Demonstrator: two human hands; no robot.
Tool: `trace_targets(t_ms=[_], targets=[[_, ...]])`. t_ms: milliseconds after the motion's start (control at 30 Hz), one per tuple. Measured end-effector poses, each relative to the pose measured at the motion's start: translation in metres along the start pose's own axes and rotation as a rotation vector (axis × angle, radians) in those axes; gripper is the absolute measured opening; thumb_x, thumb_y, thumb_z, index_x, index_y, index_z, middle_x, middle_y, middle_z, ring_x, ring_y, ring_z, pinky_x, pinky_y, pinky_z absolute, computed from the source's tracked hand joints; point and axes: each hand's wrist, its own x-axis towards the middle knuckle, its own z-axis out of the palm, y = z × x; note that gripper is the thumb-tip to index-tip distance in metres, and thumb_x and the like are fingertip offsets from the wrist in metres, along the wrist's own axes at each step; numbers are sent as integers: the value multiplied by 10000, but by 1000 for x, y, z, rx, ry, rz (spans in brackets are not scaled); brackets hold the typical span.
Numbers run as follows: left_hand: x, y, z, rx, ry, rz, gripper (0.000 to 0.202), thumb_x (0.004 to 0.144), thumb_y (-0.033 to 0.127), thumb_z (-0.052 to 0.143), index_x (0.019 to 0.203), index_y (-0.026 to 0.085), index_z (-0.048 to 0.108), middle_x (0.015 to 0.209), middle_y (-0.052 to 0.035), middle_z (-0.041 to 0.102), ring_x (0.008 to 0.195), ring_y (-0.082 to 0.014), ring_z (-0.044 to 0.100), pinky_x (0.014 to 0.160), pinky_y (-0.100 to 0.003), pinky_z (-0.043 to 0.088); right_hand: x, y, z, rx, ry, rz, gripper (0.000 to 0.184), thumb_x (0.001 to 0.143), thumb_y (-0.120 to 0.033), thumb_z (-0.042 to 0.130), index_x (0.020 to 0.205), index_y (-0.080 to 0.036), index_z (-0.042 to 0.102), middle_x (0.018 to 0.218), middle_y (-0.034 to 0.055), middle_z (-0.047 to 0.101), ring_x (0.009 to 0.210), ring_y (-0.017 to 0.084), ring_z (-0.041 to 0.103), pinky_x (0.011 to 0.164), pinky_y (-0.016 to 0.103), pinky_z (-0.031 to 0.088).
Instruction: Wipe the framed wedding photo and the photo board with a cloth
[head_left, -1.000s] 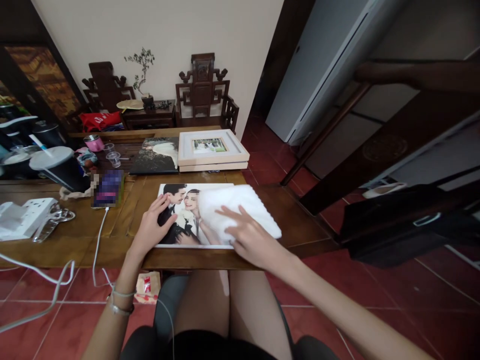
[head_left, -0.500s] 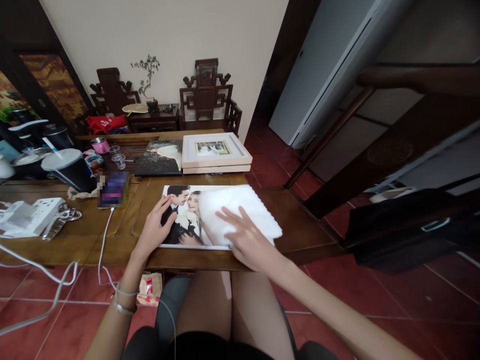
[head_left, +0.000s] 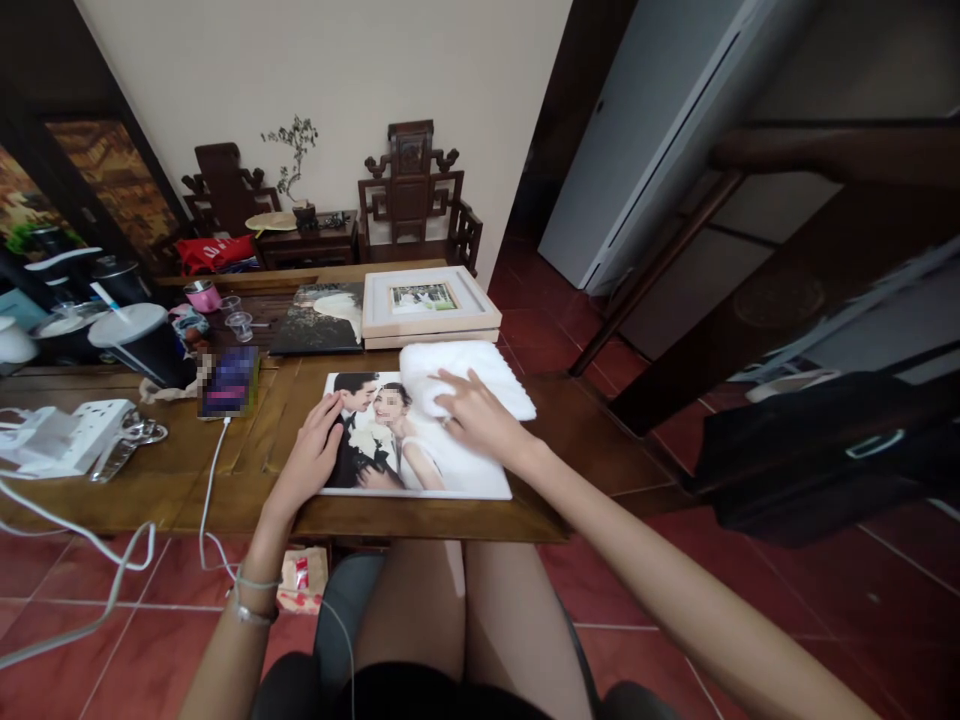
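A photo panel (head_left: pixel 420 465) printed with a couple in wedding dress lies flat at the table's front edge. On its left side rests my left hand (head_left: pixel 313 450), fingers stretched out over the print. My right hand (head_left: pixel 480 415) presses a white cloth (head_left: pixel 499 375) against the panel's upper right part, its fingers spread on top of the cloth. The cloth reaches past the panel's far and right edges and hides that corner.
Behind the panel are a framed photo (head_left: pixel 431 300) stacked on another frame and a dark photo panel (head_left: pixel 319 318). To the left stand a lidded cup with straw (head_left: pixel 139 340), a phone (head_left: pixel 229 382) on a cable and a white power strip (head_left: pixel 71 435).
My right hand has slid the white cloth away from me and slightly left, uncovering the panel's lower right part. My left hand has stayed in place.
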Motion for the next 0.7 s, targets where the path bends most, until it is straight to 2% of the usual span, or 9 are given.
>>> trace_targets(t_ms=[67, 133, 267, 367, 467, 567, 700], targets=[[-1, 1, 0, -1, 5, -10, 468, 962, 342, 340, 1399, 211, 447, 1505, -90, 392, 1416, -219, 301, 1165, -481, 218, 9, 5, 4, -1, -2, 23, 304, 778, -13, 497, 1005, -101, 679, 1326, 224, 561, 1356, 326, 379, 1087, 606, 278], [-1, 2, 0, 6, 7, -16, 472, 960, 331, 344, 1403, 202, 439, 1507, -97, 389, 1418, -223, 299, 1164, -486, 218, 3, 2, 9, 5, 2, 10, 290, 766, -23, 521, 979, -124, 690, 1333, 202, 562, 1366, 328, 361, 1098, 615, 255], [-1, 6, -1, 26, 14, -13, 480, 950, 322, 359, 1401, 181, 444, 1494, -108, 409, 1409, -225, 320, 1163, -464, 239, -49, -26, 13, 33, 43, -90, 231, 712, -39, 565, 805, -194, 708, 1372, 140, 541, 1381, 338, 327, 1123, 640, 198], [0, 9, -2, 30, 15, -9, 485, 945, 317, 360, 1391, 154, 457, 1485, -118, 420, 1401, -220, 336, 1163, -445, 249, -94, -54, 9, 52, 58, -153, 225, 682, -22, 546, 698, -193, 690, 1401, 133, 513, 1390, 330, 311, 1130, 637, 189], [1, 10, -3, 26, 19, 1, 484, 940, 319, 378, 1378, 137, 476, 1478, -124, 430, 1398, -224, 341, 1163, -441, 255, -117, -68, -1, 79, 47, -175, 251, 639, 13, 511, 627, -185, 663, 1431, 127, 483, 1400, 315, 295, 1135, 608, 209], [2, 8, -2, 23, 35, 40, 463, 936, 322, 398, 1356, 158, 504, 1465, -113, 450, 1393, -225, 348, 1160, -447, 264, -107, -60, -11, 116, 43, -134, 299, 623, 38, 473, 642, -194, 661, 1407, 114, 513, 1381, 289, 343, 1126, 585, 261], [2, 6, 0, 30, 51, 66, 443, 931, 310, 414, 1328, 158, 537, 1449, -119, 467, 1388, -226, 357, 1160, -438, 270, -66, -30, -14, 117, 31, -51, 291, 672, 36, 457, 707, -176, 653, 1325, 173, 577, 1337, 297, 416, 1081, 595, 325]])
